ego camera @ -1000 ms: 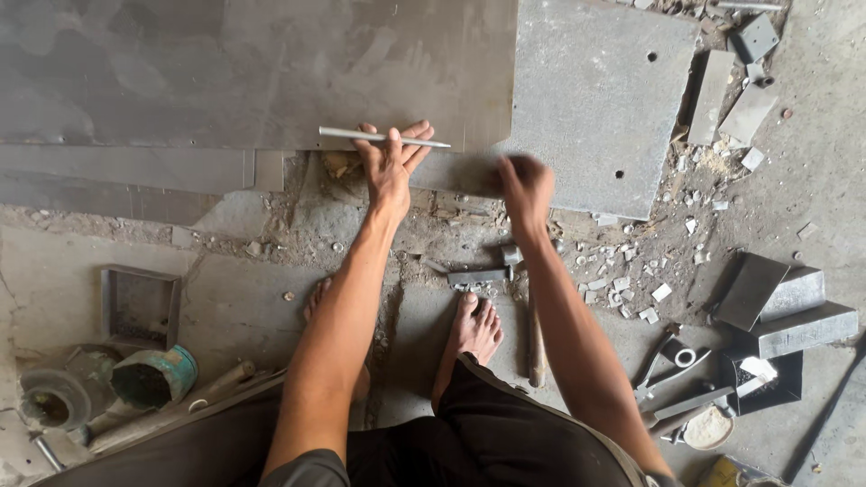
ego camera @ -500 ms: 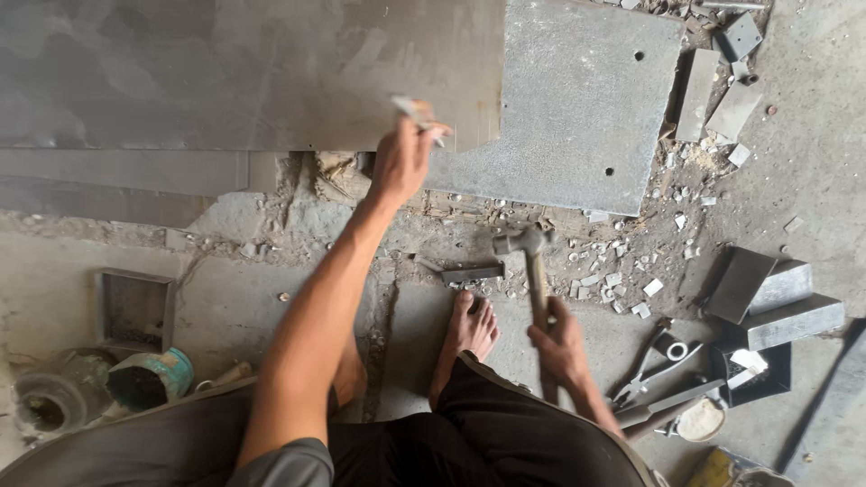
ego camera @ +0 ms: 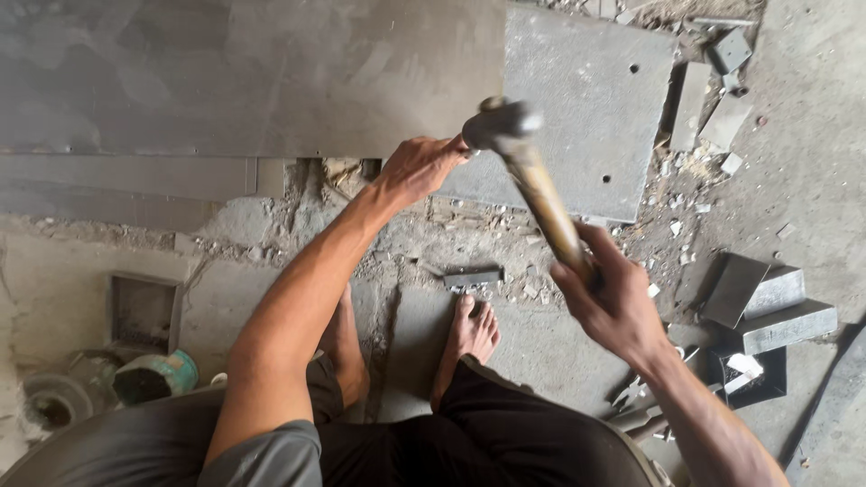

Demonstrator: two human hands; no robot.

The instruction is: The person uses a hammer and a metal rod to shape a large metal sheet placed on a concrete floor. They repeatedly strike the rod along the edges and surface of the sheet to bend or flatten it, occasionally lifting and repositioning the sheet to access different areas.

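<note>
- Since half a second ago, the right hand has swung the wooden-handled hammer with a grey metal head up off the rubble; its head now sits beside the left hand.
- Right fingers are wrapped tight around the lower end of the handle, which slants up and to the left.
- Left hand stays at the edge of the large dark grey slab, fingers curled together; whatever they pinch is hidden, so I cannot tell what it is.
- Just right of the hammer head lies a lighter grey square slab with small holes.
- Below, a bare foot rests on the floor near a small dark metal chisel-like piece.
- At lower left stands a teal-rimmed paint can.
</note>
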